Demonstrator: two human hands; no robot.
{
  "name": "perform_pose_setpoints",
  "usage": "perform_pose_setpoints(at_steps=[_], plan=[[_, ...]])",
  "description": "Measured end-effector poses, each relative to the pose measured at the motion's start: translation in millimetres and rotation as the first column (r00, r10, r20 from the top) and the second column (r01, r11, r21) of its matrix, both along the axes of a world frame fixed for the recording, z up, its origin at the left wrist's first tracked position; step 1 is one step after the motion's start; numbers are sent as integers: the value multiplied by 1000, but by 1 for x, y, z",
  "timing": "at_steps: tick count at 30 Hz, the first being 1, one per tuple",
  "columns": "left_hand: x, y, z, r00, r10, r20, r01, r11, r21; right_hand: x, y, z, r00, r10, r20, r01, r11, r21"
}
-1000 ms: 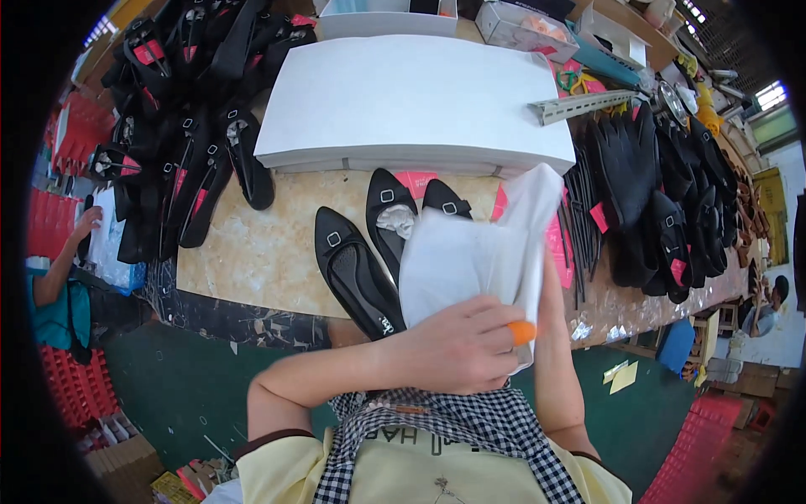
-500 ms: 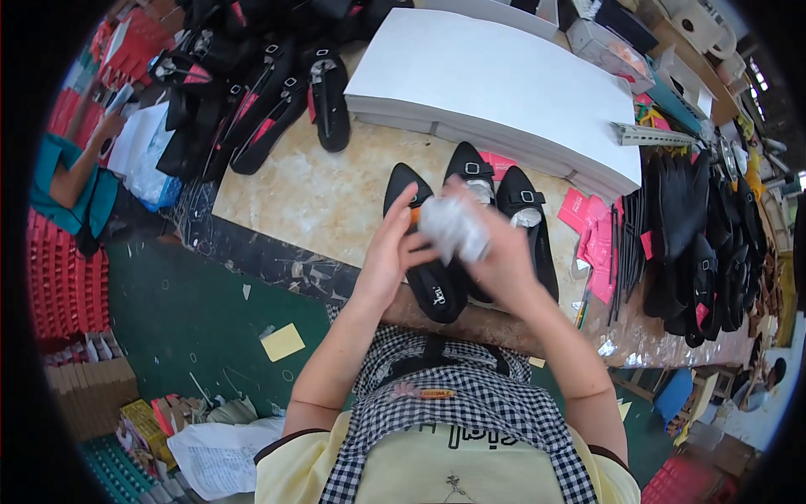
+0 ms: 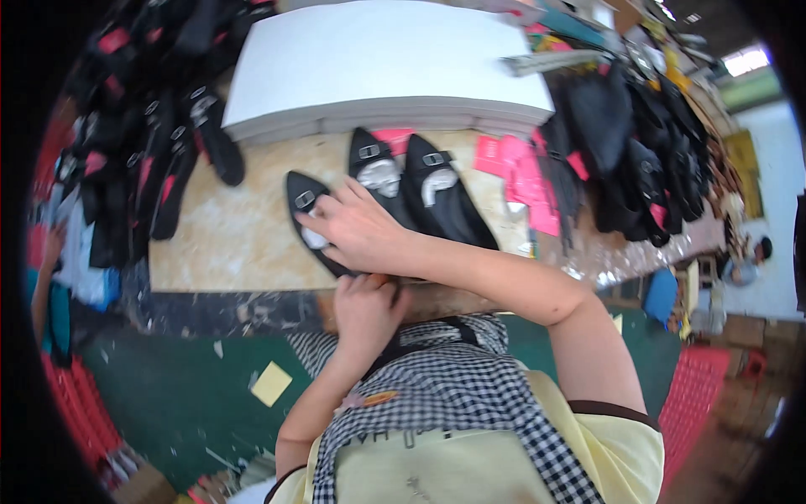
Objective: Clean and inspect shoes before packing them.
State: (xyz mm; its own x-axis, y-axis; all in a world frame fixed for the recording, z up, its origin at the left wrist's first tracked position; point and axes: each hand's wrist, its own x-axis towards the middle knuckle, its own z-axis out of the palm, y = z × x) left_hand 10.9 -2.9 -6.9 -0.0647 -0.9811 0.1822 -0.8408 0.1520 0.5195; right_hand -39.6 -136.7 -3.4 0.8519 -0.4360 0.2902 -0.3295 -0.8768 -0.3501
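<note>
Lowered from mid-frame, right hand (image 3: 357, 231) presses spread fingers onto leftmost black shoe (image 3: 311, 220); left hand (image 3: 365, 311), curled, should steady its heel.

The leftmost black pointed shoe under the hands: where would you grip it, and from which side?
Probably at the heel end, coming from the near table edge. The leftmost black shoe lies flat with its pointed, buckled toe aimed away; the toe tapers too thin to hold. The right hand covers its middle, pressing white stuffing in, while the left hand sits at the heel end by the table edge.
</note>
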Motion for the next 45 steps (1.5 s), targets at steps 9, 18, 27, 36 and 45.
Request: perform_pose_setpoints(at_steps=[9,18,27,36,45], plan=[[7,-7,24,996,-24,85,39,983,-180,-41,-50,-6,909,-226,352,265,962,-67],[65,-30,-25,794,581,-179,-498,790,358,-328,-84,-48,228,-960,-163,916,268,-297],[39,-28,6,-388,539,-747,211,841,497,-250,-32,74,259,-908,330,160,378,912],[10,-66,35,-167,368,-915,-105,916,388,-129,51,106,827,-561,22,468,710,526],[3,-59,23,10,352,-936,-181,921,344,-118,36,93,892,-452,15,298,612,733]])
